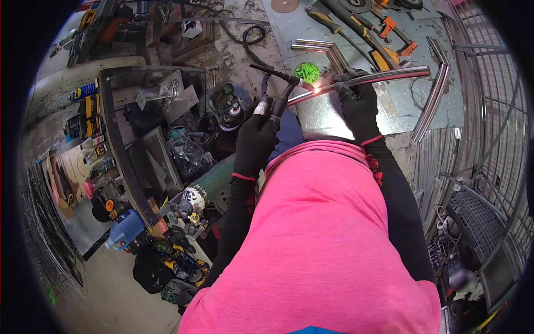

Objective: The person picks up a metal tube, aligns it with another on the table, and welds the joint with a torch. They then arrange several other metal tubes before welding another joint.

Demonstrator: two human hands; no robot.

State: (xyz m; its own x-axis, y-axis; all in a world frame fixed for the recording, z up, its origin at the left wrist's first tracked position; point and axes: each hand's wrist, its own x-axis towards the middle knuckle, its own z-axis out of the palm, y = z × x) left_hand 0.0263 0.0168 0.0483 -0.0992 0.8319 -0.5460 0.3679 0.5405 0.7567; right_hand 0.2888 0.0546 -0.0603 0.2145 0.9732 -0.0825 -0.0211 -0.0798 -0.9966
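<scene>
In a black glove, my left hand [260, 133] is closed around a welding torch [286, 77]. A bright glow shows at the torch's tip, on a shiny metal tube [389, 76] that lies across the metal-topped table [328, 120]. My right hand [359, 103], gloved in black too, has its fingers wrapped over the tube just right of the glow. A round green disc [306, 72] lies behind the torch tip. Bent shiny tubes [435, 92] rest at the table's right side, and shorter bent ones [334, 54] lie behind my right hand.
Clamps [384, 55] and a grinding disc [285, 4] lie at the back. On the left stand a dark metal frame [119, 139], a container of small parts [231, 108], a gas cylinder [214, 183] and a blue jug [125, 229]. Wire racks [498, 94] line the right.
</scene>
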